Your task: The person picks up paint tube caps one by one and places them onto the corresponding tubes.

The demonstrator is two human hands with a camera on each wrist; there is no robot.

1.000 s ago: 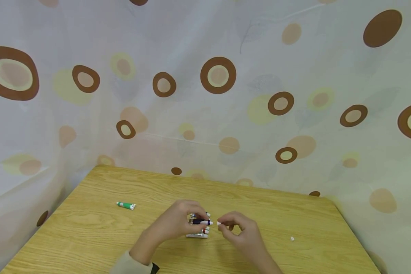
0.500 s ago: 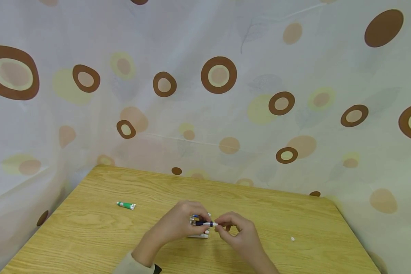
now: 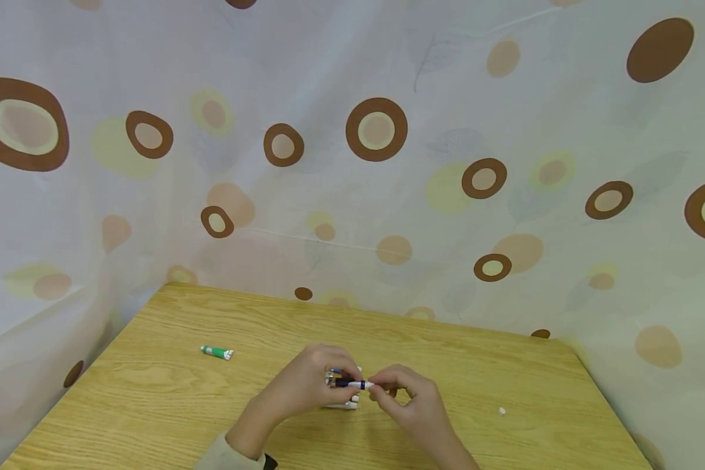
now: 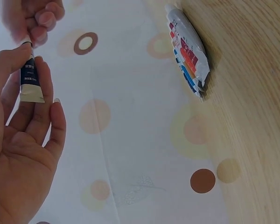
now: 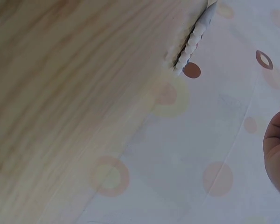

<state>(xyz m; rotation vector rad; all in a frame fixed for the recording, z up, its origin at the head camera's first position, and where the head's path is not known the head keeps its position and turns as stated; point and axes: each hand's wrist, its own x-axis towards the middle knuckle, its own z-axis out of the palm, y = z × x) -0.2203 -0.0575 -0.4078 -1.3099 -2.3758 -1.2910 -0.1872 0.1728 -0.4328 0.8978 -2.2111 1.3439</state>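
My left hand [image 3: 302,378] holds a dark blue paint tube [image 4: 30,72] between thumb and fingers, its nozzle end pointing right. At that end my right hand [image 3: 414,399] pinches a small white cap [image 3: 369,385], which meets the tube's tip. Behind and below the left fingers lies a row of several paint tubes [image 4: 189,51] side by side, partly hidden in the head view. Their white caps [image 5: 191,44] show in the right wrist view, where only part of the right hand appears at the edge.
A green paint tube [image 3: 216,352] lies alone on the wooden table [image 3: 123,405], left of the hands. To the right rests a small white piece [image 3: 502,411]. A patterned curtain [image 3: 329,196] hangs behind the table's far edge.
One second ago a gap separated the white cap from the tube's nozzle. Tube and cap have since come together, the tube shifting slightly right. Over the last half second the hands barely move.
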